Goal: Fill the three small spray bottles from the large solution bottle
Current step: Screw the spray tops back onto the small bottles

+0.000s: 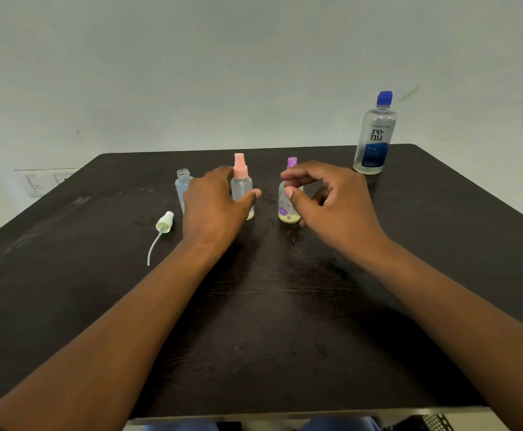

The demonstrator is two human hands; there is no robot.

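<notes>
- At the near edge of the dark wood-grain table (269,353), a strip of blue cloth shows below the tabletop, probably the person's lap; too little of it appears to be sure.
- Both forearms reach forward, the hands apart and level with the small bottles, which suggests the next bottle is about to be opened.
- The loose white spray pump with its thin dip tube (162,231) lies flat on the table to the left, apparently set aside so that its bottle can take liquid.
- The left hand (213,206) is spread beside the clear spray bottle with the pink pump top (242,188), thumb across the bottle's front and fingers going behind; whether it actually grips the bottle cannot be told.
- The right hand (331,200) curls just in front of the flower-printed clear bottle with the purple pump top (289,206), thumb and forefinger near the neck with a gap between them; I cannot tell if they touch it. A little yellowish liquid sits at this bottle's base.
- The uncapped pale-blue translucent bottle (182,185) stands upright behind the left hand, which hides its lower right part, so its fill level is unreadable.
- The large clear solution bottle with the blue cap and blue label (375,135) stands capped at the far right corner, well apart from both hands; pouring looks not yet begun.
</notes>
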